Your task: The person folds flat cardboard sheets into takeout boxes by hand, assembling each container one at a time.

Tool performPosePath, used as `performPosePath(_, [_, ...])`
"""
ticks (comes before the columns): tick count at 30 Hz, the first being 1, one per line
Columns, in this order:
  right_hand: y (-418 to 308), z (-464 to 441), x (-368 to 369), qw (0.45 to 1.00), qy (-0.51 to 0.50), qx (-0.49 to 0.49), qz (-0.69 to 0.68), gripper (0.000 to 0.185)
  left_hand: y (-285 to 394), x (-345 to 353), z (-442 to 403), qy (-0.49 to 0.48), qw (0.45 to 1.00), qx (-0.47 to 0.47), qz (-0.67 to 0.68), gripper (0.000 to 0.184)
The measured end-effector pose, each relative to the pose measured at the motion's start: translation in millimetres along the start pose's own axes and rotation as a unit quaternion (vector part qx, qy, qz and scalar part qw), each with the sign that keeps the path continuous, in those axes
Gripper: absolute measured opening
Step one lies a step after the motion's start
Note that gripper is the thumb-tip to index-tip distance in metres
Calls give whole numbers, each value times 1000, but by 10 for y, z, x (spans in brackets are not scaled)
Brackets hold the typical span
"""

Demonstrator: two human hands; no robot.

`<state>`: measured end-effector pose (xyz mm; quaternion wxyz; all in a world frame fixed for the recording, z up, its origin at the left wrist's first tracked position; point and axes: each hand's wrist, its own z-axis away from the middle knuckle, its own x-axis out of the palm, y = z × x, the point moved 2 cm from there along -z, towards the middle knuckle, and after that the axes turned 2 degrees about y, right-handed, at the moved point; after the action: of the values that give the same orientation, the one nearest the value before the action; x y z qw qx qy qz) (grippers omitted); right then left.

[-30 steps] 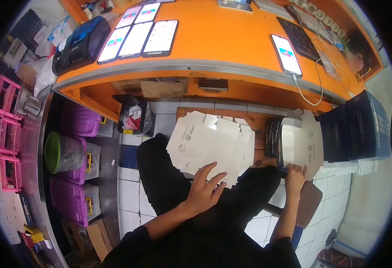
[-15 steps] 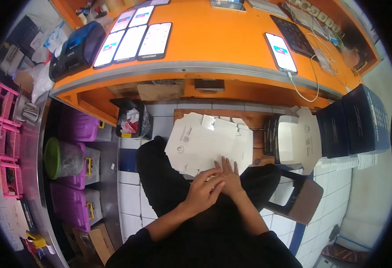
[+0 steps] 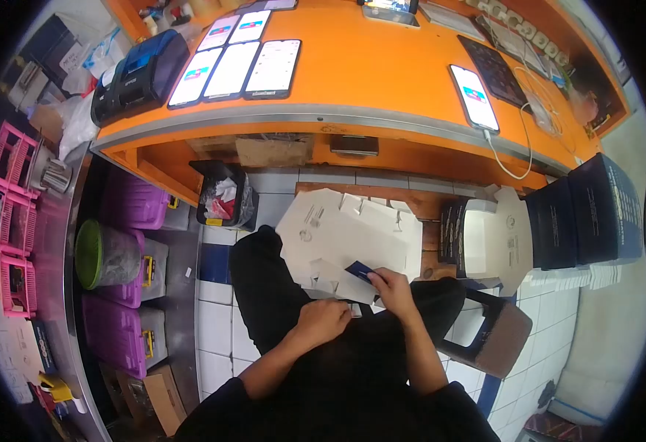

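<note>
A flat, unfolded cardboard box [image 3: 345, 236], white with small grey print, lies before my knees. My right hand [image 3: 395, 291] pinches a flap at its near side, and the flap's dark blue face [image 3: 360, 270] is turned up. At the near edge, my left hand [image 3: 323, 321] is closed, knuckles up. A small white piece shows by its fingertips, but what they grip is hidden. Under the cardboard is a wooden bench or board [image 3: 430, 239].
An open white box [image 3: 477, 236] stands to the right, beside stacked dark blue boxes [image 3: 603, 210]. Several lit phones [image 3: 273, 68] rest on the orange desk [image 3: 367, 74]. A small bin [image 3: 223, 195] and purple-lidded containers [image 3: 120, 335] are at left; a brown stool [image 3: 503, 331] is at right.
My hands were together over the cardboard's near edge. They have since parted: the right has lifted a flap, showing blue, and the left has moved down to the near edge and closed.
</note>
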<state>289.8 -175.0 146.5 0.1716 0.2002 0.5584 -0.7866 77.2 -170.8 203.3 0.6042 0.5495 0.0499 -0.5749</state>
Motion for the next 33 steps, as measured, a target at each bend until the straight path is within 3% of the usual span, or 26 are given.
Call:
performPosePath(1, [-57, 28, -53, 1000, 0, 0, 1, 23, -56, 79, -58, 0, 1000, 1, 1, 18])
performPosePath(2, [-103, 65, -98, 993, -4, 8, -116, 21, -139, 127, -132, 143, 982, -21, 121, 20])
performPosePath(3, [-132, 99, -129, 972, -6, 16, -233, 20, -149, 80, -139, 279, 930, -42, 236, 23])
performPosePath(4, [-145, 117, -153, 965, -18, 12, -262, 18, -150, 67, -172, 276, 931, -41, 236, 23])
performPosePath(6, [-217, 162, -191, 968, -22, 7, -249, 19, -150, -97, -263, 460, 835, 33, 299, 33])
performPosePath(11, [-416, 245, -216, 977, -29, -5, -212, 22, -313, -88, -447, 395, 858, 38, 325, 28])
performPosePath(13, [-492, 285, -238, 989, -33, -11, -141, 24, -181, -161, -354, 437, 876, 136, 153, 20])
performPosePath(14, [-578, 308, -249, 992, -7, -70, -101, 26, -145, -156, -338, 450, 871, 159, 121, 20])
performPosePath(15, [-669, 341, -287, 994, -34, -55, -88, 25, -153, -159, -303, 430, 879, 164, 128, 20])
performPosePath(17, [-769, 382, -301, 992, -36, -79, -88, 25, -103, -222, -253, 414, 879, 238, 7, 23])
performPosePath(21, [-807, 447, -302, 989, -65, -107, -74, 28, -26, -311, -202, 331, 897, 293, -11, 23])
performPosePath(23, [-820, 461, -294, 983, -63, -174, 7, 31, -29, -366, -201, 334, 898, 286, -1, 23])
performPosePath(27, [-904, 449, -327, 971, -93, -162, 147, 26, 93, -339, -102, 359, 888, 288, -26, 33])
performPosePath(29, [-829, 417, -316, 988, -55, -84, -120, 21, 128, -305, -26, 377, 882, 282, 1, 32])
performPosePath(30, [-877, 442, -363, 977, -55, 1, -205, 21, 149, -302, 28, 394, 875, 280, 28, 34])
performPosePath(31, [-812, 347, -350, 960, -31, -38, -275, 27, 170, -313, 81, 394, 876, 278, 30, 34])
performPosePath(33, [-1009, 335, -371, 829, 53, 69, -552, 31, 233, -336, 176, 308, 879, 361, 44, 43])
